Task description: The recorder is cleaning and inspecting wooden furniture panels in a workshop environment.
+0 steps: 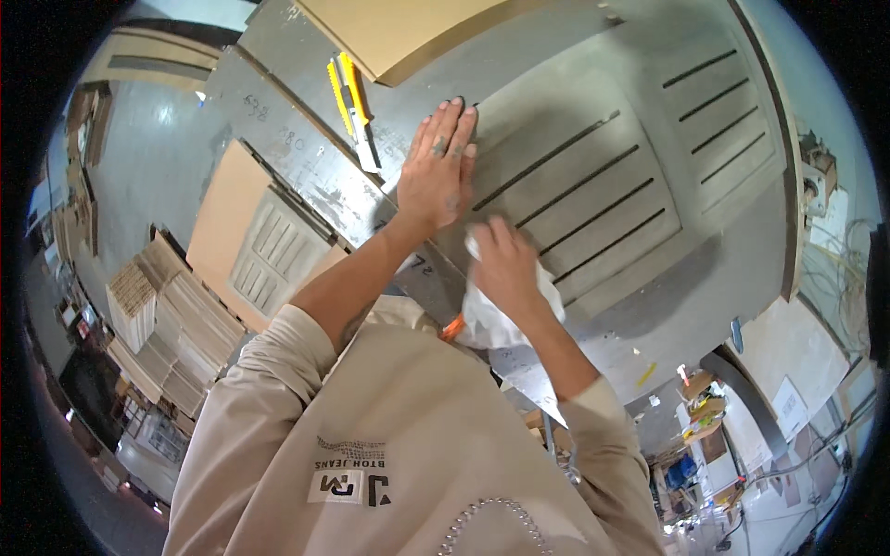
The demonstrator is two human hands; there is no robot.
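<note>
My left hand (438, 167) lies flat with its fingers stretched out, at the near left edge of a grey-green panel (575, 102). The panel has two recessed fields with dark slanting grooves. My right hand (505, 273) is closed on a white cloth (547, 292), close to the panel's near edge and slightly blurred. Part of the cloth hangs down below the hand. Something small and orange (452, 327) shows beside the cloth, and its kind I cannot make out. Left of my left hand, a yellow utility knife (348, 102) rests on the grey worktable (269, 102).
A tan board (399, 32) lies at the far side of the worktable. Lower left, a smaller grooved panel (283, 246) leans by a brown board (220, 218). Stacked wooden pieces (176, 324) stand farther left. A cluttered shelf (705, 417) is at the lower right.
</note>
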